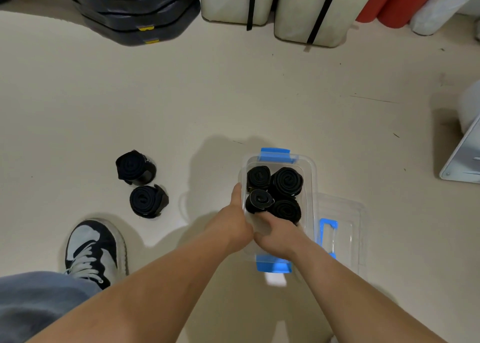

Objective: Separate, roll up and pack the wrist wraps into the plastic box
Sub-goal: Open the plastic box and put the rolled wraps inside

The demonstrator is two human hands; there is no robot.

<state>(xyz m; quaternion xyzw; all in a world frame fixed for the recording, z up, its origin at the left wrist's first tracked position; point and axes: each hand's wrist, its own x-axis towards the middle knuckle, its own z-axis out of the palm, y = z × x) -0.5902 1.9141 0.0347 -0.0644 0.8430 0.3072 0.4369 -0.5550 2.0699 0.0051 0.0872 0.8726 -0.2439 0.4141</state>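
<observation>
Forearms (181, 277) fill the bottom of the view, both reaching forward to the plastic box (309, 187) on the floor (233, 96). Open box, lid (345, 213) lying just beside it on the right.

Left hand (233, 219) sits against the box's left wall, one digit straight up along the outside of it. The other fingers are hidden, so I cannot tell whether it grips. Right hand (276, 235) is over the near end with its fingers bent down inside, tips touching the near-left roll (259, 201) - pinching or just pushing, cannot tell.

Four rolled wraps are in the box, packed two by two and touching: the near-left roll, far-left roll (258, 178), far-right roll (287, 181), near-right roll (285, 210). All stand on end, spiral up. The near end of the box, under the hands, looks unfilled.

Two more rolled wraps stay on the floor, the far floor roll (135, 167) and the near floor roll (148, 201), just beside each other. Both are well apart from the box, to its left, also on end with the roll axis vertical.

Likely step: seating the near-left roll. The floor rolls come next - they lie on the left hand's side, so that hand is nearer. Upright axis suits a top-down grab and a straight drop into the near end.

A shoe (93, 249) and a jeans knee (33, 298) sit lower left.
</observation>
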